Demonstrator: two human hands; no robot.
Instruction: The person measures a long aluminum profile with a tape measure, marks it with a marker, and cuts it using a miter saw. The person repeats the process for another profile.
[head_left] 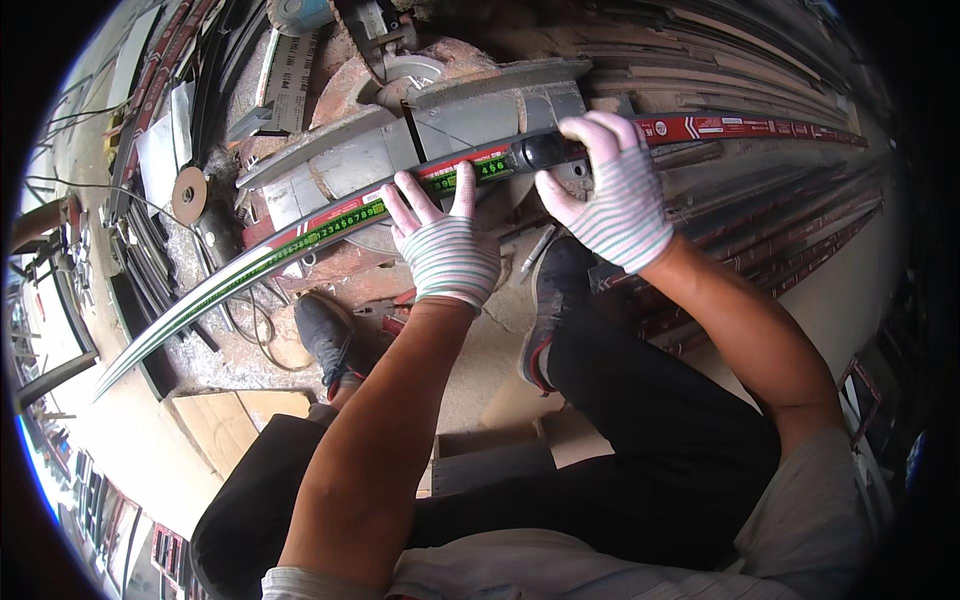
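A long narrow profile bar with red film stretches across in front of me, over a miter saw's grey fence and base. Along it runs the green blade of a tape measure, extended leftward. The black tape measure case sits at the blade's right end. My right hand, in a striped white glove with pink fingertips, grips the case between thumb and fingers. My left hand, gloved alike, rests spread fingertips on the blade and bar. The saw's blade and head stand beyond, partly cut off by the picture's edge.
An angle grinder with a brown disc lies at the left beside a cable and dark strips. Many long profiles are stacked at the far right. Pliers lie near my left shoe. Cardboard covers some floor.
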